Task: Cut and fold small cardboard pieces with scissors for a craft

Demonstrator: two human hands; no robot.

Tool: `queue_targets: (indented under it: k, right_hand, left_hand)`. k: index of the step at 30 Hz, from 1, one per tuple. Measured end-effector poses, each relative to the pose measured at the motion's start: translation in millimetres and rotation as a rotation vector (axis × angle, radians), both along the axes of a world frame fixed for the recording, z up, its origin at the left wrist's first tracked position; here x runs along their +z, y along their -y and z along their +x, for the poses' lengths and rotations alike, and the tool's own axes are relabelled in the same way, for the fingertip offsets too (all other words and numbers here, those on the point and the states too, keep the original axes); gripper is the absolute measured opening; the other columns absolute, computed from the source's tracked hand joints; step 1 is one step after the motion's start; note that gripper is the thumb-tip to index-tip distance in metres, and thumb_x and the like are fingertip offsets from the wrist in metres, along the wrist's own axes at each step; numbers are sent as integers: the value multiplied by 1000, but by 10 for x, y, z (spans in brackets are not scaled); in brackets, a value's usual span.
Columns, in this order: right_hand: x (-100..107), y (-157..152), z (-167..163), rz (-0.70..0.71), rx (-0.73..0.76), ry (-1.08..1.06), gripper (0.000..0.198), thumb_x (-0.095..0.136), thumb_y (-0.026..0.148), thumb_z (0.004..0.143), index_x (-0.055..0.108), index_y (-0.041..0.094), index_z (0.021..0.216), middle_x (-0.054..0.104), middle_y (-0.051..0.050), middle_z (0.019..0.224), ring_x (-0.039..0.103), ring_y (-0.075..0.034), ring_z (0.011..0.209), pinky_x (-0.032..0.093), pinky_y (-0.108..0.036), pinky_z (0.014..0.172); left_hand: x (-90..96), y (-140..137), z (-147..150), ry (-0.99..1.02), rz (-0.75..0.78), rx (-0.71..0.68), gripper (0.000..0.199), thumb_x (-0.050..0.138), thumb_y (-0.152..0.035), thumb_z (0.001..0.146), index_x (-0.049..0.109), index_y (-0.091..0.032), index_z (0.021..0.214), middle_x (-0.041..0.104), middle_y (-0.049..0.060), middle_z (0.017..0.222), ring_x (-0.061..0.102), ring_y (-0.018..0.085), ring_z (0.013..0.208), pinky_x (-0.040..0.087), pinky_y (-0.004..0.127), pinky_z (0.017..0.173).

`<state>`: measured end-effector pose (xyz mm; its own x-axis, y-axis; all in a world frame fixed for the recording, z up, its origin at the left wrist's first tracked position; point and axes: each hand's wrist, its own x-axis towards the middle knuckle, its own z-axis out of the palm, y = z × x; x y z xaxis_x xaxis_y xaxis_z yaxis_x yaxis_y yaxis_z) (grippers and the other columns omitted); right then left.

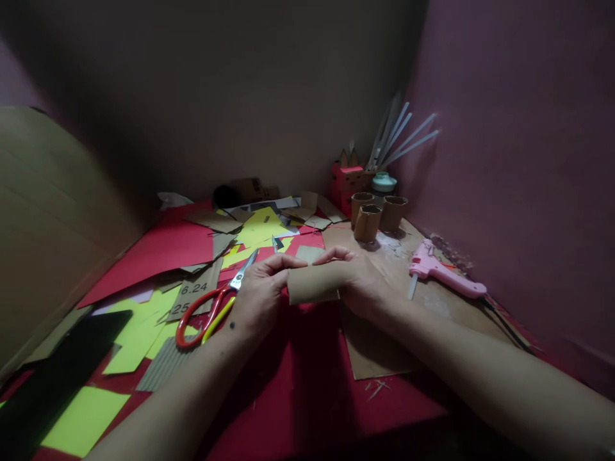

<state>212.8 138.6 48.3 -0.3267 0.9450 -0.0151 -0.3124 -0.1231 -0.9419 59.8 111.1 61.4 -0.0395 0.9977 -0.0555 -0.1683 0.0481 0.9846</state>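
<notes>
A curved piece of cardboard is held level between my two hands, above the red table cover. My left hand grips its left end with thumb and fingers. At the right end, my right hand has its fingers wrapped over the piece, hiding that edge. Scissors with red handles lie just left of my left hand, beside a yellow stick-like tool partly covered by that hand. To the right of my right hand, a pink glue gun rests on a cardboard sheet.
Several small cardboard tubes stand at the back right, near a red box and clear glue sticks. Yellow paper, red paper and cardboard scraps cover the left. A dark flat object lies there. Walls close in the back and right.
</notes>
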Motion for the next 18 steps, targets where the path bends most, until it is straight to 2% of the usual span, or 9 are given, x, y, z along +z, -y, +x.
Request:
queue_targets:
  k: [2, 4, 8, 11, 13, 16, 18]
  right_hand:
    - [70, 40, 21, -77, -2, 25, 7, 61, 14, 57, 60, 20, 60, 57, 2, 53, 48, -12, 47, 37, -26, 47]
    - [123, 70, 38, -97, -23, 31, 8, 61, 13, 57, 59, 20, 58, 58, 2, 55, 51, -13, 48, 37, -26, 47]
    - [117, 76, 50, -73, -53, 34, 5, 63, 17, 62, 61, 21, 64, 60, 1, 57, 54, -14, 51, 39, -27, 49]
    - [56, 47, 43, -44, -12, 17, 4, 62, 17, 63, 62, 20, 65, 57, 2, 54, 50, -13, 49, 37, -26, 49]
    - [29, 33, 40, -53, 6, -20, 11, 60, 17, 63, 66, 19, 72, 57, 2, 56, 48, -11, 49, 36, -25, 48]
    - [13, 34, 44, -62, 51, -59, 20, 63, 24, 69, 67, 20, 88, 60, 2, 64, 51, -11, 52, 37, -24, 49]
    - [4, 44, 48, -32, 126, -26, 18, 67, 27, 72, 66, 20, 88, 62, 1, 68, 54, -12, 54, 39, -25, 52]
  left_hand:
    - [53, 44, 1, -44, -11, 11, 12, 68, -12, 60, 74, -18, 69, 66, -2, 57, 55, 12, 48, 42, 23, 48]
    - [105, 82, -4, -62, -43, -12, 14, 66, -15, 63, 74, -19, 74, 66, -1, 58, 54, 13, 46, 40, 24, 46]
    - [136, 107, -12, -24, -100, -99, 27, 70, -33, 68, 72, -17, 90, 69, 5, 71, 64, 21, 62, 46, 29, 52]
    - [96, 101, -3, -32, -107, -91, 29, 77, -32, 67, 68, -19, 91, 69, 3, 73, 64, 19, 65, 48, 29, 58]
    - [64, 85, -5, -39, -77, -78, 29, 78, -29, 67, 67, -20, 92, 69, 3, 77, 64, 17, 68, 49, 28, 62]
    - [29, 48, -25, -123, 50, -25, 32, 79, -28, 66, 66, -18, 94, 70, 2, 85, 63, 16, 74, 49, 26, 67]
    - [18, 27, -34, -164, 118, 9, 35, 79, -27, 65, 65, -18, 96, 69, 2, 86, 63, 16, 79, 50, 25, 70]
